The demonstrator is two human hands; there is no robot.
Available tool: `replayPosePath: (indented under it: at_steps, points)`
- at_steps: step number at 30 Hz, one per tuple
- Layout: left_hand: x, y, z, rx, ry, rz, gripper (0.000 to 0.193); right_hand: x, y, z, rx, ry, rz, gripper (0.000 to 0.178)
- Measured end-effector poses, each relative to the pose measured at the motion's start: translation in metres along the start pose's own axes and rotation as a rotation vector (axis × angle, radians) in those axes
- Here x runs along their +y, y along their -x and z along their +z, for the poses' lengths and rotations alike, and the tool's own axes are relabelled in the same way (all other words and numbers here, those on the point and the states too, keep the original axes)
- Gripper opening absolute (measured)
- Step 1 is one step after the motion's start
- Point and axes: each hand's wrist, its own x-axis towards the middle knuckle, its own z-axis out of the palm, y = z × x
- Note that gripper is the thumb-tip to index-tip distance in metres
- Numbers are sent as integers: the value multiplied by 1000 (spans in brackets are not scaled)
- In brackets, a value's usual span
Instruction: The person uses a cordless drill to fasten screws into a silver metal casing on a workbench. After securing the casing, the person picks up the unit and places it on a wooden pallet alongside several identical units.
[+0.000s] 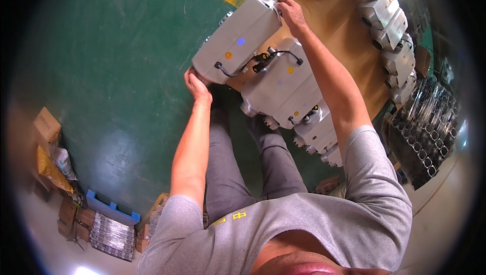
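Observation:
A long silver-grey metal housing (pixel 235 37) lies at a slant between my hands, marked with an orange and a blue round sticker. My left hand (pixel 198 87) is wrapped round its near left end. At the far right end my right hand (pixel 292 13) grips the other edge; some fingertips are hidden behind it. A short black cable with connectors (pixel 260 62) comes off its right side. Close beside it sits a second similar housing (pixel 278 85), with its own black cable and an orange sticker.
More grey housings (pixel 316 125) stand on the brown board (pixel 329 6) below my right arm. Another row of housings (pixel 387 16) lines its right side. Wrapped black parts (pixel 425 128) are stacked beyond. At the left are cartons (pixel 48 125), a yellow sack (pixel 53 168) and a blue pallet (pixel 111 208).

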Motion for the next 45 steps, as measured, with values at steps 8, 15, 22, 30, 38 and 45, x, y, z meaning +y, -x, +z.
replayPosePath:
  at_steps: [8, 15, 22, 30, 38, 45]
  points:
    - [-3, 16, 4, 74, -49, 66, 38, 10, -1, 2, 28, 79, -46, 34]
    - [-24, 3, -2, 10, 31, 60, 41, 29, -14, -8, 3, 194, -48, 30]
    - [4, 1, 0, 92, -45, -373, 62, 14, -5, -4, -20, 63, 80, 27]
    - [4, 8, 1, 153, -114, -254, 46, 8, -16, -8, -167, 309, 32, 32]
    - [-17, -7, -25, -15, -122, -358, 58, 14, -11, -1, -144, 174, 16, 28]
    - [9, -20, -40, -206, -98, -416, 51, 8, -11, -2, -44, 278, -19, 33]
